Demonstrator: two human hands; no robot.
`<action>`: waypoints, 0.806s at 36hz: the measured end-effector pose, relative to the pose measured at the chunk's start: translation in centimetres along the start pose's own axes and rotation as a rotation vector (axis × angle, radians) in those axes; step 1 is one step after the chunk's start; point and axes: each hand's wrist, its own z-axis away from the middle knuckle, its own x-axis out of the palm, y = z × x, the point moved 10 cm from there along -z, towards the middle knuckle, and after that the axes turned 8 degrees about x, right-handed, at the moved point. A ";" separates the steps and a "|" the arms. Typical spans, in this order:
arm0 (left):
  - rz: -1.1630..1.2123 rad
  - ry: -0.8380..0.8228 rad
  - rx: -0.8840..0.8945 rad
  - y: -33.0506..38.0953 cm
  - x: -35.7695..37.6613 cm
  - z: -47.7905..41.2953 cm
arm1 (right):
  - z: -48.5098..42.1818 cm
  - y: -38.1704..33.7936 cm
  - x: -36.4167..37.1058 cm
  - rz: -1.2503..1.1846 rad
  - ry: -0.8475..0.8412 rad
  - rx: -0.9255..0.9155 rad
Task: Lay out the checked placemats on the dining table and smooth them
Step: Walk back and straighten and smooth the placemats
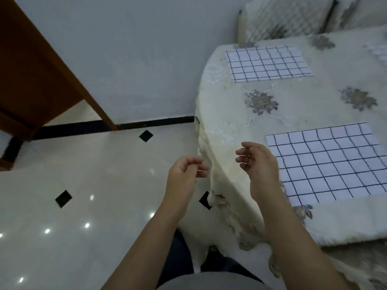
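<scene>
Cream-clothed dining table (230,122) fills the frame's right. At centre, left hand (184,176) and right hand (257,164) hang loosely curled, empty. Best to press flat palms on the lower placemat (326,162), stroking outward from its middle.

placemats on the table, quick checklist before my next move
1. Near checked placemat flat on the floral tablecloth: ok.
2. Far checked placemat flat: ok.
3. Third placemat at the right frame edge: cannot tell, mostly cut off and blurred.
4. Left hand empty: ok.
5. Right hand empty: ok.
</scene>
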 end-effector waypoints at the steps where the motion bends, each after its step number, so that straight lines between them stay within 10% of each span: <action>1: -0.006 -0.040 0.008 0.5 0.3 -1.4 | -0.6 -0.3 0.0 -0.020 0.036 -0.002; 13: -0.097 -0.451 0.154 9.2 5.3 -15.9 | -3.4 -6.4 -0.6 -0.326 0.430 -0.172; 29: -0.420 -1.084 0.176 2.8 27.3 -13.5 | -1.2 -3.8 -15.8 -0.472 0.957 -0.141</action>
